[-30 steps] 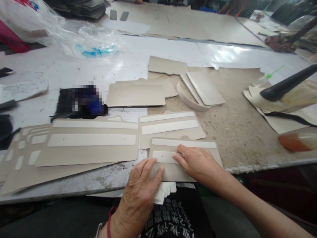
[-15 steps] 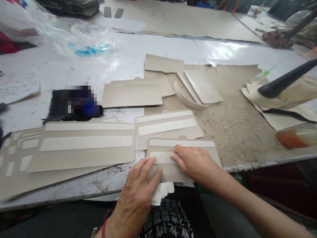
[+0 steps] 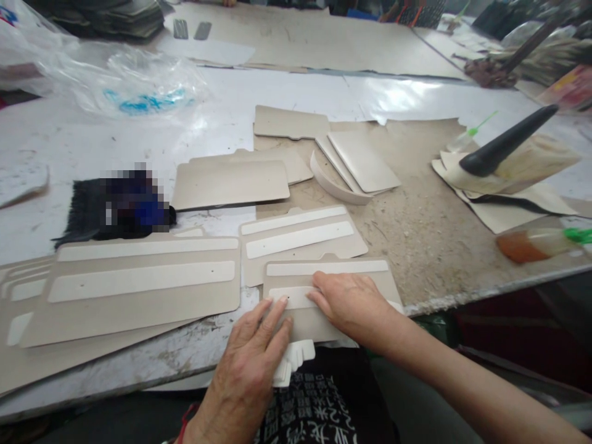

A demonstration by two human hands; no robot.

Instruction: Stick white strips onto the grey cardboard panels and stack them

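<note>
A beige panel (image 3: 303,324) with rounded corners and a small tab lies at the table's front edge. One white strip (image 3: 287,269) runs along its upper side. Below that, a second white strip (image 3: 298,298) with a dark dot is partly covered by my hands. My left hand (image 3: 254,354) rests with stretched fingers, fingertips at this lower strip's left end. Beside its thumb, several short white strips (image 3: 298,357) stick out; what supports them is hidden. My right hand (image 3: 349,299) is closed, thumb and forefinger together on the lower strip, whose right part is hidden.
Similar panels with strips (image 3: 143,277) overlap at left, and another (image 3: 300,231) lies just behind. Plain panels (image 3: 231,185) and a curved strip (image 3: 340,185) lie farther back. At right are a black-handled tool (image 3: 504,142) and an orange-brown bottle (image 3: 527,245). A plastic bag (image 3: 143,77) is back left.
The view has shifted, so most table items sit farther left in it. Both hands remain on the same panel, with hardly any change in their grip.
</note>
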